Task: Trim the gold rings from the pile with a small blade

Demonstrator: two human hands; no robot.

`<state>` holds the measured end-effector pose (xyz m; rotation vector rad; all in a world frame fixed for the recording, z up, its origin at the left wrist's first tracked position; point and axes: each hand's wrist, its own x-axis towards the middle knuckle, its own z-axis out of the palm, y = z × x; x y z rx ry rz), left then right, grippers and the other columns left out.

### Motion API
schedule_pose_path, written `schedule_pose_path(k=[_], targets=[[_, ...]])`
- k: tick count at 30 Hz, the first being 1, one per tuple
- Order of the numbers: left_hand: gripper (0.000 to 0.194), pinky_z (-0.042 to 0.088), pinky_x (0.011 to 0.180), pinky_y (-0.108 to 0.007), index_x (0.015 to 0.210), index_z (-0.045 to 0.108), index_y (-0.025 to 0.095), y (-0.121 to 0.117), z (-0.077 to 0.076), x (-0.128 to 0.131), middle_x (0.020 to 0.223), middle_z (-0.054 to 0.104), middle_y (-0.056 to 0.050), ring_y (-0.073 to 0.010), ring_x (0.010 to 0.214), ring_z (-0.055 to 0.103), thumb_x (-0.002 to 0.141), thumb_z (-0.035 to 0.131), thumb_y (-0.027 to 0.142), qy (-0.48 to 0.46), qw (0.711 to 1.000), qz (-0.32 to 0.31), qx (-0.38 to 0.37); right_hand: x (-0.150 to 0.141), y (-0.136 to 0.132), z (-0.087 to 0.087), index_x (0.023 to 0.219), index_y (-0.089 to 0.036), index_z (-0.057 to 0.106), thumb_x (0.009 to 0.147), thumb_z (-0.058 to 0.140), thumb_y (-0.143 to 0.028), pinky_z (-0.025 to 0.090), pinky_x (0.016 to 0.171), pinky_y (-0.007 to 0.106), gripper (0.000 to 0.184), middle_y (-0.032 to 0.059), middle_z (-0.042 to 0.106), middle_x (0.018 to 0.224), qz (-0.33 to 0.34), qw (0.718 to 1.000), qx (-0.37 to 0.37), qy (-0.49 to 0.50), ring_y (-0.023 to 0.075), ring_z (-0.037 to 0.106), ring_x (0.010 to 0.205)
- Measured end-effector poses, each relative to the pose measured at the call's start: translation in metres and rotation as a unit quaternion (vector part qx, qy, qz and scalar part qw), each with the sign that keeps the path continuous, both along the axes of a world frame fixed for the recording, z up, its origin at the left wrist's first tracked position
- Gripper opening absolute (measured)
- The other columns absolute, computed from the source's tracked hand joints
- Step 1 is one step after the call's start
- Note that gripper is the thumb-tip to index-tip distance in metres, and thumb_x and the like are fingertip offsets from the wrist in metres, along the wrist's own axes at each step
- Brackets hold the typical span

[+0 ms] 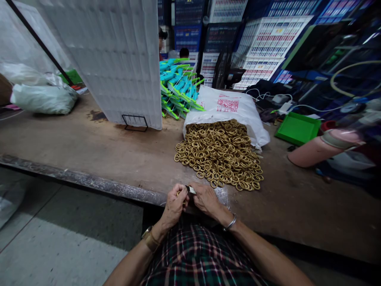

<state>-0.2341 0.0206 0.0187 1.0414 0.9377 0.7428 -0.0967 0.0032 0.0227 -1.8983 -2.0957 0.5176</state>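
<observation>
Head view: hands nearly meet, fingers curled closed around a gold ring and black-and-white piece.

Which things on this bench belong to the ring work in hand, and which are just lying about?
Likely in use:
- left hand, holding at least one gold ring
- right hand, holding a small black-and-white piece
- ring pile
- white bag it spills from

Apparently lying about:
- pink bottle
- green tray
- tied-looking plastic bundle
</observation>
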Motion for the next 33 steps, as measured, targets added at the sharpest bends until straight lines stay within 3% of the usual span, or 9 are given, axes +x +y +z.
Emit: schedule_pose_path(k=[8, 13, 17, 21, 26, 30, 33], targets=[[0.035, 0.031, 0.041, -0.019, 0.070, 0.044, 0.019, -0.003, 0.002, -0.004, 0.055, 0.046, 0.005, -0.0060, 0.042, 0.039, 0.077, 0.052, 0.052, 0.026, 0.997, -0.002, 0.066, 0.001, 0.003, -0.005, 0.090, -0.017, 0.058, 0.071, 0.040, -0.012, 0.025, 0.053, 0.024, 0.026, 0.0039, 0.062, 0.068, 0.009, 0.999, -0.039, -0.005, 0.0136, 0.050, 0.058], [0.032, 0.034, 0.044, -0.018, 0.071, 0.047, 0.017, -0.013, 0.019, -0.005, 0.055, 0.048, 0.004, -0.0060, 0.045, 0.043, 0.079, 0.052, 0.047, -0.017, 0.995, -0.062, 0.070, 0.012, 0.008, -0.007, 0.094, -0.015, 0.057, 0.075, 0.041, -0.012, 0.026, 0.055, 0.025, 0.026, 0.0049, 0.063, 0.072, -0.016, 0.997, -0.052, -0.052, 0.0144, 0.053, 0.063], [0.032, 0.029, 0.037, -0.017, 0.072, 0.043, 0.018, -0.009, 0.023, -0.003, 0.056, 0.047, 0.006, -0.0052, 0.041, 0.041, 0.076, 0.058, 0.047, -0.151, 0.984, -0.051, -0.084, 0.022, 0.013, -0.007, 0.094, -0.014, 0.055, 0.075, 0.041, -0.010, 0.026, 0.056, 0.025, 0.024, 0.0055, 0.063, 0.075, -0.081, 0.992, -0.024, -0.092, 0.0150, 0.055, 0.064], [0.029, 0.031, 0.039, -0.015, 0.073, 0.047, 0.015, 0.003, 0.011, -0.007, 0.067, 0.054, 0.002, -0.0046, 0.046, 0.044, 0.075, 0.062, 0.040, -0.238, 0.943, -0.005, -0.231, 0.031, 0.021, -0.008, 0.096, -0.017, 0.052, 0.082, 0.042, -0.018, 0.026, 0.056, 0.025, 0.017, 0.0055, 0.065, 0.080, -0.164, 0.978, 0.017, -0.127, 0.0162, 0.058, 0.068], [0.019, 0.031, 0.038, -0.016, 0.080, 0.054, 0.014, 0.006, -0.001, -0.013, 0.071, 0.060, -0.003, -0.0064, 0.047, 0.048, 0.074, 0.063, 0.030, -0.245, 0.930, 0.022, -0.272, 0.031, 0.030, -0.006, 0.097, -0.019, 0.052, 0.086, 0.043, -0.025, 0.025, 0.054, 0.026, 0.016, 0.0070, 0.067, 0.082, -0.181, 0.969, -0.007, -0.166, 0.0178, 0.061, 0.069], [0.022, 0.032, 0.039, -0.015, 0.091, 0.058, 0.015, 0.008, -0.004, -0.016, 0.070, 0.061, -0.003, -0.0082, 0.051, 0.051, 0.071, 0.064, 0.022, -0.266, 0.915, 0.018, -0.304, 0.030, 0.032, -0.004, 0.097, -0.020, 0.053, 0.085, 0.043, -0.023, 0.023, 0.053, 0.026, 0.017, 0.0062, 0.067, 0.078, -0.183, 0.970, -0.010, -0.160, 0.0176, 0.061, 0.067], [0.015, 0.034, 0.041, -0.015, 0.079, 0.059, 0.011, 0.011, -0.005, -0.016, 0.072, 0.060, -0.005, -0.0093, 0.057, 0.054, 0.069, 0.065, 0.020, -0.285, 0.902, 0.028, -0.322, 0.032, 0.030, -0.006, 0.094, -0.019, 0.055, 0.083, 0.044, -0.021, 0.021, 0.053, 0.026, 0.015, 0.0050, 0.066, 0.076, -0.180, 0.973, 0.000, -0.142, 0.0169, 0.060, 0.066]])
